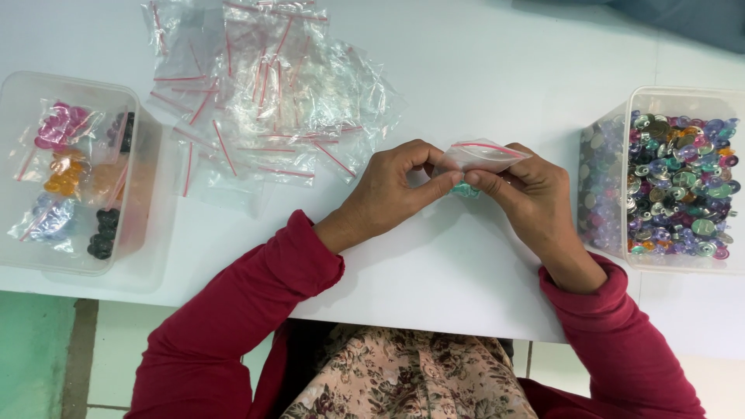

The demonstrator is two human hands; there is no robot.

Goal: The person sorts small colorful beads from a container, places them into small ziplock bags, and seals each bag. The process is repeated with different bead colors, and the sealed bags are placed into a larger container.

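Nearest you, a floral garment (403, 372) and your red sleeves (233, 326) frame the white worktop (434, 271). At far left a clear tub (140, 225) holds small filled bags of pink, orange, blue and black beads. Beside it lies a heap of empty zip bags (264, 93) with red seal strips. At centre, your left hand (392, 190) pinches one side of a small zip bag (485, 154), held just above the worktop, and your right hand (528, 194) grips its other side, with teal beads (466, 188) showing between your fingertips. The film looks light, soft and slippery, so it is probably best held at the stiffer seal strip. At far right, a second tub (683, 101) is full of mixed coloured beads.
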